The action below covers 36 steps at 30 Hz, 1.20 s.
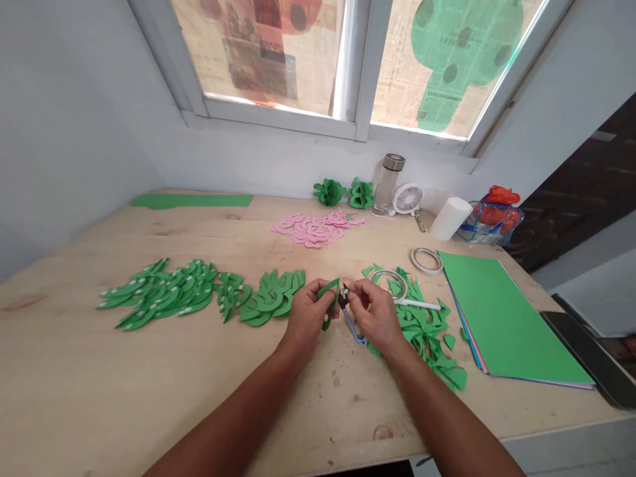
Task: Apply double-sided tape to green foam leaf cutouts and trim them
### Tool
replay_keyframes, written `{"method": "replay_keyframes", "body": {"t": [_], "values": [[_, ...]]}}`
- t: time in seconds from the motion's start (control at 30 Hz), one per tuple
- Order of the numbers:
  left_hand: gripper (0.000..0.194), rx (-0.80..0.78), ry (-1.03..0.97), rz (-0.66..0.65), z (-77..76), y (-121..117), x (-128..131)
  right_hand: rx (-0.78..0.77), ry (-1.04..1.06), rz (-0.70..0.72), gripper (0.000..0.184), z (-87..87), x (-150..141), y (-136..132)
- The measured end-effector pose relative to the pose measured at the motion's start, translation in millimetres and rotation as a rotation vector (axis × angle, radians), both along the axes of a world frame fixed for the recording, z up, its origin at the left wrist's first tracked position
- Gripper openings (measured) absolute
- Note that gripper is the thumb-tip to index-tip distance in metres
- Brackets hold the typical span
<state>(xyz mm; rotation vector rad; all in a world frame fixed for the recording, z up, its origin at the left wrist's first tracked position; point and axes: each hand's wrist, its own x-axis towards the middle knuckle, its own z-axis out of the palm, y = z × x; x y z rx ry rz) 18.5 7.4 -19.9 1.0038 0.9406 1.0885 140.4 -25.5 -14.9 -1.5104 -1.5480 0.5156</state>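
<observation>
A curved green paper cutout (328, 287) is pinched in my left hand (309, 317). Close beside it, the fingers of my right hand (373, 311) are pinched together at a small dark and white bit that I cannot make out. A tool with a blue handle (354, 326) and a black part shows between the hands; its kind is unclear. Left of my left hand lies a pile of plain green cutouts (271, 298). Farther left are green cutouts with white tape bits (169, 291). Green paper scraps (422, 331) lie beneath and beyond my right forearm.
A tape roll (403, 286) and a white pen (420, 304) rest on the scraps, another tape roll (426, 260) behind. Pink cutouts (313, 230), a bottle (388, 182) and a small fan (408, 198) stand farther back. Right are green sheets (511, 318) and a phone (591, 358).
</observation>
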Motion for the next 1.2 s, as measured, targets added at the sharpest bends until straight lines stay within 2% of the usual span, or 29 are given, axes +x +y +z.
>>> {"method": "replay_keyframes", "body": {"t": [1.2], "values": [[0.015, -0.008, -0.001, -0.009, 1.6, -0.9, -0.1, -0.003, -0.011, -0.006, 0.011, 1.0, -0.6, -0.3]]}}
